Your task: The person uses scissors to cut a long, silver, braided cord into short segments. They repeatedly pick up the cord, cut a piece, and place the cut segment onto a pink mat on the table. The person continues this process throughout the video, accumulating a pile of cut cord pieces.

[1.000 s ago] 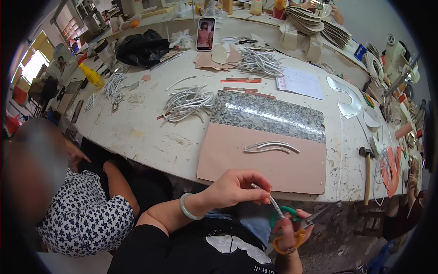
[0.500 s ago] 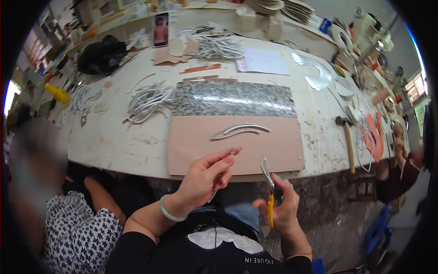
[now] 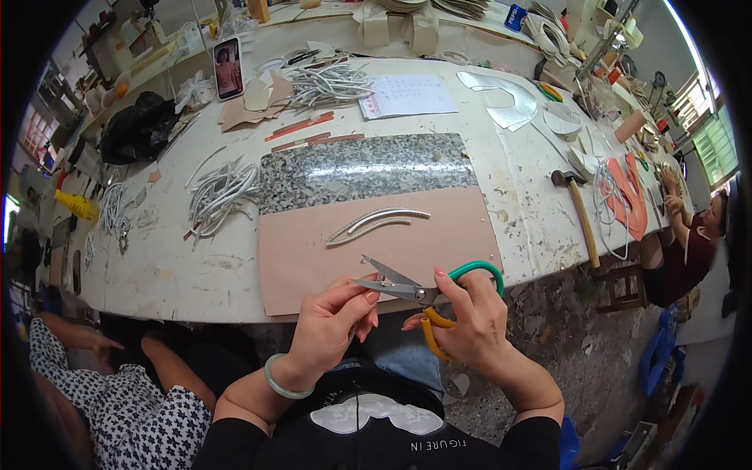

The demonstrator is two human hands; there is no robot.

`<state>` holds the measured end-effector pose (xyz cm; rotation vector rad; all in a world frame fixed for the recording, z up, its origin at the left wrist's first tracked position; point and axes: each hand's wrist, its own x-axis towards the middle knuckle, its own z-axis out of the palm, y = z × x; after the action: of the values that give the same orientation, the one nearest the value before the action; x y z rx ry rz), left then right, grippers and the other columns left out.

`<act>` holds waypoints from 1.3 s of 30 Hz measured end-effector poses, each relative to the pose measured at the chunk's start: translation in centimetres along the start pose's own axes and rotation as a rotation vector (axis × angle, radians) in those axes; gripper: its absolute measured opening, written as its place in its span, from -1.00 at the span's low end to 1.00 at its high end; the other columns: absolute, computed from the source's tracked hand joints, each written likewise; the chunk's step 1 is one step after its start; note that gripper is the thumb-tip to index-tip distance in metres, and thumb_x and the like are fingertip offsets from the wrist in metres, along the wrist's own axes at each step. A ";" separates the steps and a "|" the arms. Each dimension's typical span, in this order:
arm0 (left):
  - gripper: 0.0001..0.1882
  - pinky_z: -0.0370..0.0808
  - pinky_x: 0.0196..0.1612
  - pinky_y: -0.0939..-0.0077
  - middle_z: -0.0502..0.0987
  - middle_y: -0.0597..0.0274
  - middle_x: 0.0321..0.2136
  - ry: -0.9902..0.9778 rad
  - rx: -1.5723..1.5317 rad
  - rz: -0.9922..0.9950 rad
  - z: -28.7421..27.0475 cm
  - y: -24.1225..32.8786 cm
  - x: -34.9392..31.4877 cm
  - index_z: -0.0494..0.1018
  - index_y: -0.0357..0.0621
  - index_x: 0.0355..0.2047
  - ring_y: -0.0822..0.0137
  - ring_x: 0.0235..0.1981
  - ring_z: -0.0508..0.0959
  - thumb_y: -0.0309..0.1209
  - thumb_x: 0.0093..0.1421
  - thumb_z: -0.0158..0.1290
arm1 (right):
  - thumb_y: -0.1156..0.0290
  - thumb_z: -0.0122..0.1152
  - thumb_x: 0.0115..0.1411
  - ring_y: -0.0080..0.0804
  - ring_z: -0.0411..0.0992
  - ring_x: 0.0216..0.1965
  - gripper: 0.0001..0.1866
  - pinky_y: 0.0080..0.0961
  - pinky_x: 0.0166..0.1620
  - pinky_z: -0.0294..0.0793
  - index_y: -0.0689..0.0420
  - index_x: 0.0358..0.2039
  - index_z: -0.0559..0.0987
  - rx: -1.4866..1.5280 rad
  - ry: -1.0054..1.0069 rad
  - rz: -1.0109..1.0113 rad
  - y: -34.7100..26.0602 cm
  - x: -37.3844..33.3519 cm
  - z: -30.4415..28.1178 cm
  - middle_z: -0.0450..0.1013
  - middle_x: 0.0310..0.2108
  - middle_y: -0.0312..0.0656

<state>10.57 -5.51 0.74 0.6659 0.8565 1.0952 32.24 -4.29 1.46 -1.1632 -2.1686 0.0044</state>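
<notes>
My right hand (image 3: 475,315) holds scissors (image 3: 421,295) with one green and one yellow-orange handle, their blades apart. The blades reach left to the fingertips of my left hand (image 3: 333,319), which pinches a short silver strip (image 3: 381,279) whose tip shows between the blades. Most of that strip is hidden by the fingers. Just beyond, two curved silver strips (image 3: 379,225) lie side by side on a pinkish-tan board (image 3: 294,270). A speckled grey stone slab (image 3: 364,176) shows along the board's far side.
Bundles of silver strips (image 3: 223,202) lie left of the slab and behind it. A propped phone (image 3: 227,69) and written paper (image 3: 408,95) are farther back. On the right are a hammer (image 3: 580,218) and coral-coloured pieces (image 3: 627,205). Co-workers sit left and far right.
My right hand has raised the scissors leftward to my left fingertips, with the blades spread wider around the strip. The view has shifted slightly to the right.
</notes>
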 end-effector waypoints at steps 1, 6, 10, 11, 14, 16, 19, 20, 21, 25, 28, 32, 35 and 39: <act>-0.77 0.36 -0.57 0.74 0.42 0.20 -0.29 0.001 0.021 0.020 0.1 0.1 0.1 0.47 -0.43 -0.13 0.54 -0.54 0.45 -0.54 0.24 -0.01 | 0.07 0.51 -0.25 -0.33 0.32 -0.48 -0.25 -0.46 -0.46 0.31 0.17 -0.04 0.49 0.005 -0.002 -0.004 0.1 0.1 0.0 0.30 -0.46 -0.23; -0.77 0.31 -0.58 0.75 0.42 0.24 -0.32 0.012 0.129 0.102 0.4 -0.2 0.0 0.48 -0.41 -0.13 0.57 -0.56 0.42 -0.53 0.25 0.00 | 0.05 0.50 -0.24 -0.32 0.33 -0.48 -0.25 -0.46 -0.46 0.31 0.16 -0.05 0.49 0.040 -0.055 0.000 0.4 0.0 -0.3 0.29 -0.45 -0.22; -0.76 0.26 -0.59 0.75 0.43 0.26 -0.35 -0.016 0.211 0.148 0.7 0.0 -0.2 0.48 -0.41 -0.12 0.60 -0.57 0.39 -0.53 0.25 0.00 | 0.03 0.50 -0.23 -0.32 0.34 -0.48 -0.26 -0.46 -0.46 0.31 0.17 -0.07 0.50 0.051 -0.099 0.018 0.6 -0.3 -0.4 0.28 -0.46 -0.21; -0.77 0.25 -0.59 0.76 0.43 0.26 -0.35 -0.017 0.216 0.152 0.9 0.0 -0.2 0.48 -0.41 -0.12 0.61 -0.57 0.39 -0.53 0.25 -0.01 | 0.02 0.49 -0.23 -0.32 0.34 -0.49 -0.26 -0.46 -0.47 0.32 0.18 -0.07 0.50 0.047 -0.106 0.021 0.6 -0.3 -0.5 0.28 -0.46 -0.20; -0.78 0.24 -0.59 0.75 0.43 0.26 -0.38 -0.005 0.259 0.162 1.1 0.0 -0.2 0.49 -0.41 -0.14 0.62 -0.58 0.38 -0.53 0.25 -0.01 | 0.01 0.49 -0.22 -0.34 0.33 -0.52 -0.28 -0.48 -0.50 0.31 0.20 -0.09 0.50 0.058 -0.118 0.020 0.7 -0.4 -0.4 0.27 -0.48 -0.20; -0.79 0.23 -0.59 0.75 0.44 0.26 -0.39 -0.005 0.299 0.186 1.0 -0.2 -0.2 0.49 -0.40 -0.15 0.62 -0.58 0.37 -0.54 0.25 -0.02 | 0.01 0.48 -0.20 -0.36 0.32 -0.56 -0.30 -0.50 -0.52 0.29 0.21 -0.11 0.51 0.064 -0.117 0.010 0.8 -0.5 -0.3 0.27 -0.51 -0.21; -0.80 0.22 -0.59 0.76 0.45 0.26 -0.39 -0.018 0.353 0.232 0.7 -0.6 -0.1 0.50 -0.41 -0.18 0.62 -0.59 0.36 -0.55 0.24 -0.02 | 0.02 0.46 -0.16 -0.40 0.31 -0.60 -0.34 -0.54 -0.56 0.28 0.23 -0.14 0.51 0.060 -0.109 -0.007 1.0 -0.7 0.0 0.27 -0.55 -0.23; -0.81 0.22 -0.58 0.76 0.46 0.26 -0.39 -0.017 0.364 0.237 0.9 -0.5 0.0 0.50 -0.41 -0.19 0.63 -0.59 0.36 -0.56 0.24 -0.02 | 0.02 0.45 -0.15 -0.40 0.32 -0.61 -0.35 -0.54 -0.56 0.29 0.23 -0.15 0.52 0.059 -0.108 -0.005 1.1 -0.9 0.0 0.27 -0.57 -0.24; -0.81 0.22 -0.58 0.76 0.46 0.27 -0.38 -0.018 0.376 0.241 1.0 -0.4 0.1 0.51 -0.42 -0.20 0.63 -0.58 0.35 -0.56 0.24 -0.01 | 0.03 0.44 -0.14 -0.41 0.32 -0.61 -0.36 -0.54 -0.57 0.29 0.23 -0.15 0.52 0.057 -0.107 -0.003 1.1 -1.0 0.0 0.27 -0.58 -0.26; -0.82 0.23 -0.55 0.77 0.47 0.30 -0.41 -0.065 0.473 0.196 1.2 0.6 0.8 0.51 -0.41 -0.21 0.64 -0.58 0.34 -0.55 0.23 0.01 | 0.09 0.44 -0.10 -0.43 0.33 -0.64 -0.41 -0.54 -0.56 0.36 0.25 -0.16 0.50 0.215 -0.133 0.131 0.6 -1.9 -0.2 0.34 -0.59 -0.23; -0.81 0.22 -0.56 0.77 0.47 0.33 -0.46 -0.153 0.486 0.158 1.8 1.0 1.5 0.52 -0.39 -0.20 0.63 -0.59 0.32 -0.53 0.24 0.01 | 0.13 0.43 -0.05 -0.53 0.33 -0.68 -0.45 -0.55 -0.59 0.37 0.26 -0.18 0.48 0.591 -0.158 0.353 0.3 -3.9 0.0 0.38 -0.62 -0.23; -0.79 0.17 -0.59 0.76 0.44 0.37 -0.55 -0.212 0.338 -0.016 1.4 1.8 1.8 0.52 -0.38 -0.17 0.63 -0.62 0.27 -0.50 0.24 0.01 | -0.05 -0.12 0.31 -0.65 0.17 -0.84 -0.45 -0.65 -0.73 0.21 0.28 -0.16 0.44 1.342 0.020 1.068 2.1 -7.9 -1.3 0.31 -0.73 -0.34; -0.77 0.12 -0.61 0.75 0.41 0.39 -0.61 -0.159 0.220 -0.150 1.0 2.4 1.8 0.51 -0.38 -0.15 0.65 -0.65 0.22 -0.49 0.25 0.01 | -0.17 -0.40 0.32 -0.66 0.09 -0.87 -0.34 -0.68 -0.76 0.01 0.17 0.00 0.39 1.789 0.652 1.003 5.3 -12.5 -2.9 0.23 -0.75 -0.34; -0.75 0.29 -0.57 0.75 0.44 0.36 -0.54 -0.044 0.331 0.004 0.6 2.9 2.3 0.48 -0.34 -0.08 0.60 -0.61 0.36 -0.51 0.24 0.01 | -0.22 -0.42 0.28 -0.63 0.13 -0.83 -0.27 -0.71 -0.74 0.08 0.22 0.03 0.35 1.768 0.343 0.853 5.1 -13.0 -2.1 0.28 -0.69 -0.30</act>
<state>10.21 -2.47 2.84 0.9630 1.0094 0.9467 42.11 -11.51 -5.68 -0.6684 -0.5529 1.5447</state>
